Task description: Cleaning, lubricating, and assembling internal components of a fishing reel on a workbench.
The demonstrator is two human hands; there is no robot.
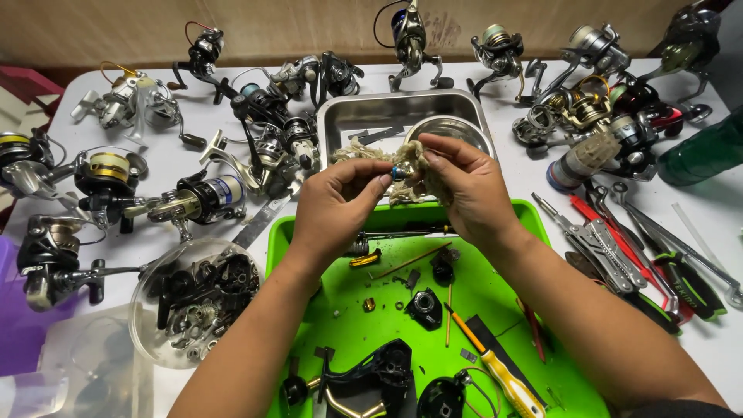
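My left hand (334,203) and my right hand (462,186) meet above the far edge of a bright green tray (542,364). Between their fingertips sits a small round metal part with a blue rim (398,172). My right hand also grips a frayed beige rag (364,151), which wraps around the part. On the tray below lie black reel housing pieces (379,368), a small black part (424,303), a yellow-handled screwdriver (503,379), thin wooden sticks and tiny screws.
A steel pan (340,116) holding a round steel bowl (453,128) stands behind the tray. Several fishing reels ring the white table. A clear bowl of reel parts (193,298) sits left. Pliers, wrenches and a multitool (611,248) lie right, beside a green bottle (708,151).
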